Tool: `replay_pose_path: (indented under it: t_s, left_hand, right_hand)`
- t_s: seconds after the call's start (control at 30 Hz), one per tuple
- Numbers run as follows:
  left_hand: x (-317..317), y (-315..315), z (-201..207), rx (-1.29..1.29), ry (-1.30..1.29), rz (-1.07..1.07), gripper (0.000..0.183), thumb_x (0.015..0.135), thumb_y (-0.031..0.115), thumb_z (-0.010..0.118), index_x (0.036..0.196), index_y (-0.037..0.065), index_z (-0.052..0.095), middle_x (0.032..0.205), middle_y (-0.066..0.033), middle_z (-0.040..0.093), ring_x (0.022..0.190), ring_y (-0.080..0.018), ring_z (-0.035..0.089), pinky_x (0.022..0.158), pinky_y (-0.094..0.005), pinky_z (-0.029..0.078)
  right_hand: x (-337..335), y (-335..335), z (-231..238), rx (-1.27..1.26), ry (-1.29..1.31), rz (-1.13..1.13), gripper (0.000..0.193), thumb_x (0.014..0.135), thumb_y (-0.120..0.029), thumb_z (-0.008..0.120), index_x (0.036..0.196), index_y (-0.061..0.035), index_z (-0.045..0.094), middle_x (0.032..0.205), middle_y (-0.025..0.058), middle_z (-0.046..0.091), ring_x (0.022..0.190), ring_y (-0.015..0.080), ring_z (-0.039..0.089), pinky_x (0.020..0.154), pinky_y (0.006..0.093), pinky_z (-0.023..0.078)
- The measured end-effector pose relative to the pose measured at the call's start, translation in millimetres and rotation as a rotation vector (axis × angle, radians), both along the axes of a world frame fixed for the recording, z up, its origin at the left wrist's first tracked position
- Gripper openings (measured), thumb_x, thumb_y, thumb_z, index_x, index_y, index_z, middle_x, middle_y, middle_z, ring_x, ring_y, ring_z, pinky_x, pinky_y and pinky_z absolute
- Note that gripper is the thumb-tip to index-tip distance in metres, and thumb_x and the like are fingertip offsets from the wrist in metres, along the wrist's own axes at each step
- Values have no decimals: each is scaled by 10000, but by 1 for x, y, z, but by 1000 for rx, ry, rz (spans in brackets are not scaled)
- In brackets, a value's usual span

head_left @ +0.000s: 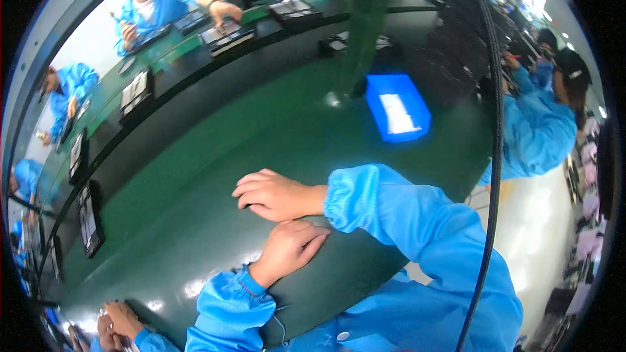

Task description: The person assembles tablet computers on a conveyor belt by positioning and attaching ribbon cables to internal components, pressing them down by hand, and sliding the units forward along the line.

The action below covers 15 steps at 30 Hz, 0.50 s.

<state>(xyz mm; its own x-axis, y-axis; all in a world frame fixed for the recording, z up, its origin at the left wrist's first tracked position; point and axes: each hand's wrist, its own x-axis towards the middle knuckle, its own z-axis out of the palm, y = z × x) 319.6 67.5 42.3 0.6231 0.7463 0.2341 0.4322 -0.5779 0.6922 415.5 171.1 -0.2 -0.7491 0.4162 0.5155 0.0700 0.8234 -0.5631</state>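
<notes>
My left hand (288,251) rests on the dark green tabletop (195,221), back upward and loosely bent, with its fingers against the underside of my right wrist. A small gap shows between its thumb and fingers. Just beyond it lies my right hand (275,195), palm down, its fingers pointing left and slightly apart. No object shows in either hand. Both arms wear blue sleeves with gathered cuffs. Farther off to the right, a bright blue plastic bin (398,107) holds a white paper-like sheet (396,114).
A raised dark track curves along the far side, carrying several flat black devices (135,93). Co-workers in blue sit beyond it; one person's hand (225,12) touches a device. Another person's hands (120,322) are at lower left. A green post (368,19) and a black cable (493,156) stand nearby.
</notes>
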Motion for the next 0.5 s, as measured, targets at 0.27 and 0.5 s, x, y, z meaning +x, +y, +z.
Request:
replay_pose_path:
  t_s: [0.27, 0.5]
  left_hand:
    - [-18, -2, -18, -8, -43, -25, 141, 874, 156, 630, 964, 76, 703, 829, -110, 661, 799, -311, 637, 745, -416, 500]
    - [-19, -2, -20, 45, -111, -21, 125, 881, 163, 650, 941, 68, 708, 772, -115, 653, 733, -305, 629, 678, -411, 489]
  right_hand:
    - [-14, -3, -5, -2, -48, -64, 200, 825, -96, 618, 1016, -85, 675, 1213, 88, 630, 1225, 278, 515, 985, 441, 398]
    - [-15, -5, 6, -51, -78, -37, 201, 844, -93, 607, 1032, -82, 676, 1225, 96, 622, 1232, 282, 508, 1004, 444, 389]
